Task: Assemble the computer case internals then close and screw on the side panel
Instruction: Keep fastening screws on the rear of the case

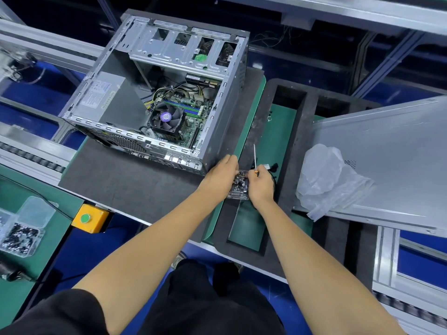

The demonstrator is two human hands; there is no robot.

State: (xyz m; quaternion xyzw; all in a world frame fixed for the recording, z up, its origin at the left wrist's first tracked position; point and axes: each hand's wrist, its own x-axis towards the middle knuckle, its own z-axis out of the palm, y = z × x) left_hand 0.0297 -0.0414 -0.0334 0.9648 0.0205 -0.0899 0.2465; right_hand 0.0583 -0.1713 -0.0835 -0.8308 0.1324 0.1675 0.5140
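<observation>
Computer case (154,93) lies on its side on a dark mat (125,180) on the counter, its open side facing up at us. Inside we see the motherboard with a black CPU fan (165,119), a grey power supply (106,97) at the left, and metal drive bays toward the far end. The side panel (387,151) is off, lying well apart to the right across a black foam tray (300,93), with a crumpled clear plastic bag (326,175) resting on it.

Just in front of the case's near right corner, both our hands meet over a small clear plastic box (239,187) of dark screws. Our left hand (221,175) has its fingers curled around the box's far left edge, holding it. Our right hand (260,182) grips a screwdriver (254,158) with an orange handle, its thin shaft pointing up and away from us, while its fingertips reach into the box; whether they pinch a screw we cannot tell.

At the far left sit a larger clear container of screws (20,235) and a yellow box with a green button (90,218).
</observation>
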